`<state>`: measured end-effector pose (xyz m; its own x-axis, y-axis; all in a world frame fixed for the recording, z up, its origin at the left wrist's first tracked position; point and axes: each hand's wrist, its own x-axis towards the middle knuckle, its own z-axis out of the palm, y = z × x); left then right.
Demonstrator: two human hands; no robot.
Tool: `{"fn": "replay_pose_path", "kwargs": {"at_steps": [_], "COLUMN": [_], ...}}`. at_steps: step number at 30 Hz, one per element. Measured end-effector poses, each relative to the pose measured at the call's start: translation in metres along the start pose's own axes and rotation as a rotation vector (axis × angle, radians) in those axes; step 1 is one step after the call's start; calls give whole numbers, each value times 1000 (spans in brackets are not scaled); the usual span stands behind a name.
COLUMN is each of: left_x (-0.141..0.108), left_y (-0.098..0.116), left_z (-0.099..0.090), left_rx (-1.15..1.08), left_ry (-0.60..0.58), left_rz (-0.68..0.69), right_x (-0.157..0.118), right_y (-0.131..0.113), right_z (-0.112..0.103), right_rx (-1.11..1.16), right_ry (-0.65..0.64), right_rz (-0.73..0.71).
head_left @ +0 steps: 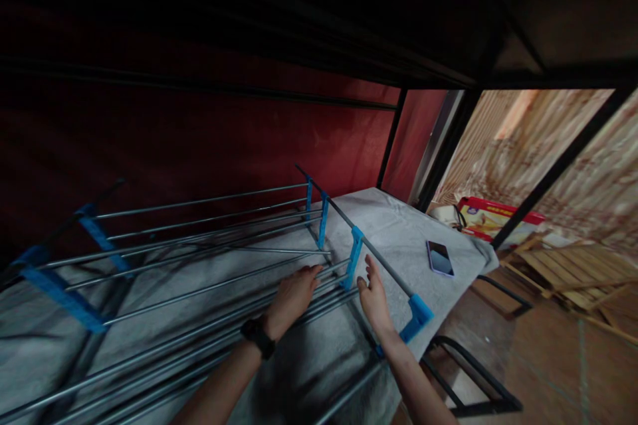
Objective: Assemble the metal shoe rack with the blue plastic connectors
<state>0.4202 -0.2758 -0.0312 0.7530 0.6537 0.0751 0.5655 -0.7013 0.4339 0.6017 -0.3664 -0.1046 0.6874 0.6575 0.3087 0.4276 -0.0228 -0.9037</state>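
Left hand [296,292], dark watch [258,337] at wrist: palm down over the rods of the rack, fingers loosely extended; whether it touches or grips a rod, cannot tell. Right hand [375,299]: released, holding nothing, fingers spread, just beside a blue bracket [354,257] at the rack's right end.

Rack [214,287], one: grey metal rods joined by blue plastic brackets, lying below and around the hands, on grey cloth [399,222].

Black tubular metal piece [481,368]: right of the rack, past the cloth's edge. Phone [440,258], dark screen, purplish edge: on the cloth, right of the rack, apart from it. Slatted wooden item [581,272]: on the floor, farther right of the rack. Red-and-yellow box [498,218]: beyond the rack, to its right. Red wall [239,146]: behind the rack.
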Motion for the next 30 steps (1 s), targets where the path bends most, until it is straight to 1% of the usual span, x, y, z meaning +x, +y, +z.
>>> {"fn": "replay_pose_path", "kwargs": {"at_steps": [2,4,8,14,21,25,30], "left_x": [2,2,0,1,-2,-4,-2], "left_y": [0,0,5,10,7,10,8], "left_z": [3,3,1,-4,1,0,-1], "left_rx": [-17,-26,-6,18,60,81,38], "left_ry": [31,40,33,40,31,13,9], "left_rz": [-22,-55,-100,-118,-65,-85,-105], "right_x": [6,10,15,19,18,17,18], "right_y": [-1,-2,-4,-9,-11,-12,-10], "right_z": [7,12,13,9,11,10,10], "right_rx": [56,70,-21,-84,-127,-135,-131], "right_ry": [-77,-97,-36,-36,-18,-3,-8], "right_rz": [-59,-89,-88,-89,-93,-103,-119]}}
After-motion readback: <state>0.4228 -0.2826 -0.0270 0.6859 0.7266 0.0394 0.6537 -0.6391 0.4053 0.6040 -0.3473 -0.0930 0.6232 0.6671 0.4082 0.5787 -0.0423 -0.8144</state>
